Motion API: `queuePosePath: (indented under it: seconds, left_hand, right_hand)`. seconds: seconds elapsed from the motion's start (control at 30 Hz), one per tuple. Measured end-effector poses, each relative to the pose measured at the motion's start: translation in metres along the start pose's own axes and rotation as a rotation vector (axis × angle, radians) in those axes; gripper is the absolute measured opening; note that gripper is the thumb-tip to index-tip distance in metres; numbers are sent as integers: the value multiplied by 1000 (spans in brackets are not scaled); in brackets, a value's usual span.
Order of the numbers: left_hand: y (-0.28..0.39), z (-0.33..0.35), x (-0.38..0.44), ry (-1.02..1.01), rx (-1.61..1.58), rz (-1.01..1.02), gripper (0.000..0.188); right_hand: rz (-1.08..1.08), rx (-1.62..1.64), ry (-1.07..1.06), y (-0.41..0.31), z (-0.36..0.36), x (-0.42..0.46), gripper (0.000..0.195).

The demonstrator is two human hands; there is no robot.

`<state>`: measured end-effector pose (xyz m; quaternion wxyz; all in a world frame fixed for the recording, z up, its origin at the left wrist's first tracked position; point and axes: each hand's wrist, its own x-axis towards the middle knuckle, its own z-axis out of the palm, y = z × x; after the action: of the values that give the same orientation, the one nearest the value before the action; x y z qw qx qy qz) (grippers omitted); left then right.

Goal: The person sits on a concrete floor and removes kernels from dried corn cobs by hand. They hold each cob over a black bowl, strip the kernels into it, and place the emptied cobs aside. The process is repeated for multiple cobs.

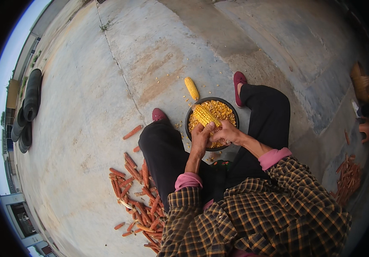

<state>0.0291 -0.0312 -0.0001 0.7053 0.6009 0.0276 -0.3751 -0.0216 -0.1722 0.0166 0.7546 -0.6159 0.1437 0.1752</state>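
Observation:
Between my knees stands a round black basin [237,119] with loose yellow corn kernels [222,110] in it. Over the basin I hold a partly shelled ear of corn [203,114] in both hands, tilted up to the left. Its upper part still carries yellow kernels, while reddish bare cob shows near my fingers. My left hand [199,136] grips the ear from the left side, the thumb lying along it. My right hand [228,132] is closed around the lower end from the right. Another full ear of corn [191,88] lies on the concrete just beyond the rim.
Bare reddish cobs [144,205] are heaped by my left leg, with more cobs [348,180] far right. Scattered kernels dot the concrete floor [107,96]. Black rolls [32,96] lie at the far left. An orange plastic stool [364,128] and a woven basket [361,82] stand at the right edge.

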Motion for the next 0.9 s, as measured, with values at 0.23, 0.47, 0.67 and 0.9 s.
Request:
queuePosePath:
  seconds: [0.23, 0.47, 0.67, 0.9]
  left_hand:
    - [-2, -1, -3, -45, -154, -45, 26]
    - [-6, -3, 0, -25, -240, -108, 21]
    - [-4, -1, -3, -56, -249, -40, 23]
    - [-2, 1, -4, 28, -120, -66, 22]
  right_hand:
    - [54, 114, -45, -6, -1, -5, 26]
    - [90, 96, -20, 0, 3, -2, 22]
    - [125, 119, -44, 5, -5, 0, 25]
    - [-117, 32, 35, 11, 9, 4, 32]
